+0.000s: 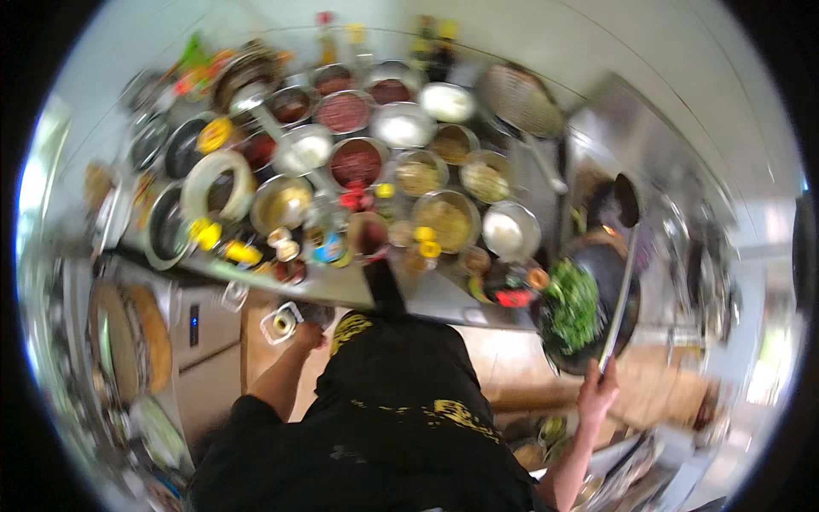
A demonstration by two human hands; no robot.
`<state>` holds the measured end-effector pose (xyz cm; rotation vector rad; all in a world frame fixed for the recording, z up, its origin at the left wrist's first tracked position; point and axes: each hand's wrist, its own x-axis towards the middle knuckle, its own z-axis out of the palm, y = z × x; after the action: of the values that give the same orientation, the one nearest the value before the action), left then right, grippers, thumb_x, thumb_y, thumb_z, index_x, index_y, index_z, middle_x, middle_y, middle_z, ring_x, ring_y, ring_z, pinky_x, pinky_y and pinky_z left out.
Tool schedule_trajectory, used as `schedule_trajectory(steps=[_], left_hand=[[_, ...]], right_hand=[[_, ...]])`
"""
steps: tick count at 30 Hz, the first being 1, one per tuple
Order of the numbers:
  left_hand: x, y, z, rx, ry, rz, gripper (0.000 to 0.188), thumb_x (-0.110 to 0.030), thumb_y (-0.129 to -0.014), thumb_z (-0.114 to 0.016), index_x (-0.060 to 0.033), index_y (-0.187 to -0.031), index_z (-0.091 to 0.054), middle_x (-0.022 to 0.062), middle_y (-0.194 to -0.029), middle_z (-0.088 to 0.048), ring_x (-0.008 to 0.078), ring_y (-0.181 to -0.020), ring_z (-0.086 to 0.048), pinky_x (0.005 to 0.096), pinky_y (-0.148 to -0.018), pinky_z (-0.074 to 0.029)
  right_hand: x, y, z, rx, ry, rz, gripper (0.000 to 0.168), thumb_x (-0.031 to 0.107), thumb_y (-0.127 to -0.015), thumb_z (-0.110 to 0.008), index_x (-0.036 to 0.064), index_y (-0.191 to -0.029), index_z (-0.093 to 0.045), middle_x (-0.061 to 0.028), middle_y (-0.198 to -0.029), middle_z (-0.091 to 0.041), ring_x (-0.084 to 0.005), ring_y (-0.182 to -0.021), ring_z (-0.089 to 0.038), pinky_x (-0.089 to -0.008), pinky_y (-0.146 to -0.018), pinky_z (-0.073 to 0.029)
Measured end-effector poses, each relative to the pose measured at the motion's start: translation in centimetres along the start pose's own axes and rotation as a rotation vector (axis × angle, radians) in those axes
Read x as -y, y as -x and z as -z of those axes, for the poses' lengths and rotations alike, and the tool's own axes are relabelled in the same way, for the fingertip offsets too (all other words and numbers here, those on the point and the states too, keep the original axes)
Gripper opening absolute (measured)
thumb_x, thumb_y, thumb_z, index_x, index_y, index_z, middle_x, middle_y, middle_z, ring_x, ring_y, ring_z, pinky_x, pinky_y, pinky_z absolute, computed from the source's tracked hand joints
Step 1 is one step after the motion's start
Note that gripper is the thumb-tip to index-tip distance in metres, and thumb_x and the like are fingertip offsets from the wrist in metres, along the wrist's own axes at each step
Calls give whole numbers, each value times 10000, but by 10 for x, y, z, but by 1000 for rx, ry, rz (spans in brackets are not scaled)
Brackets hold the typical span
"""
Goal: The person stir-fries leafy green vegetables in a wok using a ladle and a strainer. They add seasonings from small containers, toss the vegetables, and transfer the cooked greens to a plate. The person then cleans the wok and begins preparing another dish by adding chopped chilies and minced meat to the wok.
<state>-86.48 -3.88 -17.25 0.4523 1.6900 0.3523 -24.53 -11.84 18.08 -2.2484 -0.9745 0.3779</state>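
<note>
My right hand (598,387) grips the lower end of a long metal handle, part of a ladle (619,304) whose dark bowl points away from me. The handle passes over a black wok (614,272), on the right, where a heap of chopped leafy greens (571,307) lies. At lower left, my left hand (310,336) hangs below the counter's front edge. Beside it in the picture is a clear plastic container (281,323) with something pale and round inside. Blur hides whether that hand holds the container or anything else.
Metal bowls of seasonings, among them one of red paste (356,163) and one of white powder (403,125), crowd the steel counter (435,304). A strainer (519,102) rests at the back right. Bottles (326,41) stand along the wall. A roll of tape (217,187) lies at left.
</note>
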Motion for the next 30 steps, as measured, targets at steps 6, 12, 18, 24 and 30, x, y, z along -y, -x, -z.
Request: schedule_trajectory(steps=[6,12,18,24,30], left_hand=[[42,51,-12,-127,200,64,134,-78,-913,-566,36,-937,-632,165,-683,-668,269,-524,-673,371,-441,-518],[100,93,-36,-261,406,164,148,-95,-924,-572,28,-898,-651,151,-701,-677,252,-543,-676,353,-465,-525],[151,121,-60,-353,546,326,148,-71,-941,-534,18,-897,-643,178,-702,-681,267,-527,-671,367,-446,-527],[167,134,-88,-354,775,315,152,-60,-968,-516,18,-945,-645,178,-707,-682,277,-519,-666,372,-440,-527],[155,127,-92,-351,796,287,156,-72,-952,-530,26,-938,-651,151,-697,-674,256,-543,-669,370,-453,-526]], right_hand=[[193,-45,-59,780,-460,-11,371,83,-1049,-514,28,-1416,-519,31,-636,-459,-32,-401,-362,-223,-346,-284],[312,-60,-184,1296,-10,216,341,149,-1032,-567,27,-1349,-587,-27,-658,-549,-86,-437,-464,-268,-396,-349],[363,-65,-308,1062,439,1220,328,182,-952,-618,38,-1246,-607,-277,-835,-678,-478,-812,-664,-539,-706,-515],[363,-69,-352,1083,524,1310,307,213,-959,-621,20,-1197,-599,-294,-867,-681,-478,-815,-661,-542,-711,-522],[421,-84,-342,1522,585,670,211,205,-979,-598,-1,-946,-628,-97,-652,-569,-171,-467,-534,-352,-414,-401]])
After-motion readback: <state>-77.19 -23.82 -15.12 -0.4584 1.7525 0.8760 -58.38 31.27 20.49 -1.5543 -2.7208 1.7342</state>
